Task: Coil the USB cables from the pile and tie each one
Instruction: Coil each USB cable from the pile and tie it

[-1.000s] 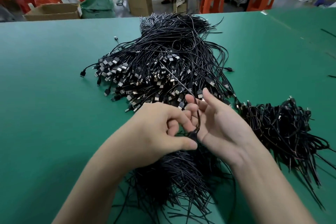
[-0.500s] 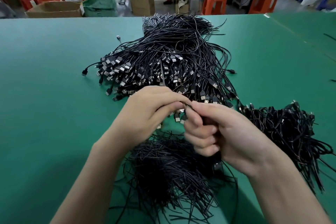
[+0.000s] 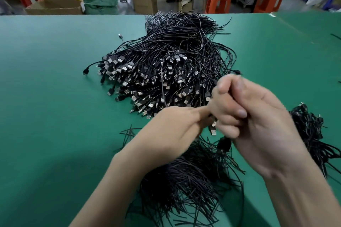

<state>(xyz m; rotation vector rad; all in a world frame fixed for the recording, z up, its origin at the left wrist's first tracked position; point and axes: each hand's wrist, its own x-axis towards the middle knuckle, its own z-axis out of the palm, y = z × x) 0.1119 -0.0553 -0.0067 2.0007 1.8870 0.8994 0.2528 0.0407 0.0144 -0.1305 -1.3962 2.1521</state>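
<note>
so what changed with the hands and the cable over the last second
The right hand, open-palmed a second ago, has curled its fingers round the USB cable and lifted up and right; a plug now dangles beneath the fist. The left hand kept pinching the cable beside it. The cable pile, the black ties and the coiled bundles stayed put.

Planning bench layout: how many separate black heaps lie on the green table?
3: the big USB cable pile at centre, a heap of thin strands nearest the camera, partly hidden, and a tangled cable heap at the right edge.
</note>
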